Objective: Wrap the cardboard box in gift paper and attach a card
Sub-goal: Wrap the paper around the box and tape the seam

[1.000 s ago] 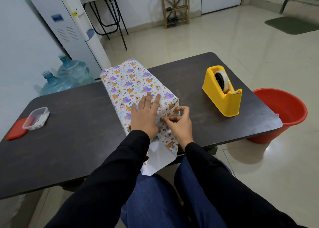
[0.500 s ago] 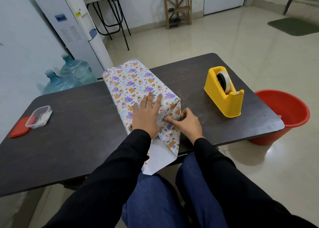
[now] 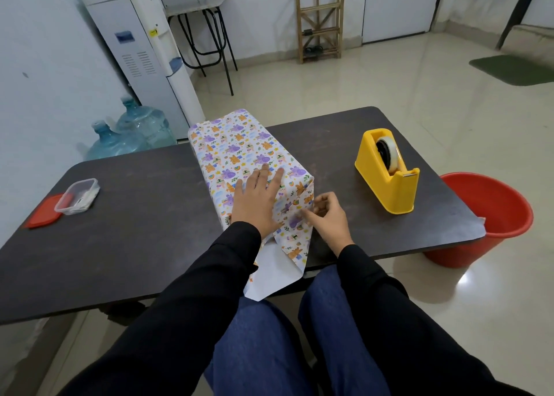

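The box, covered in white gift paper with purple and orange animal prints, lies lengthwise on the dark table. My left hand presses flat on its top near the close end, fingers straight. My right hand is at the near right corner, fingers curled and pinching the paper's side fold. A loose flap of paper, white side up, hangs over the table's front edge toward my lap. No card is in sight.
A yellow tape dispenser stands on the table to the right. A small clear container beside a red lid lies at the left. A red bucket sits on the floor right of the table; water bottles stand behind it.
My right hand has shifted slightly right along the box's near corner, its fingers curling onto the fold. My left hand stays pressed on top.
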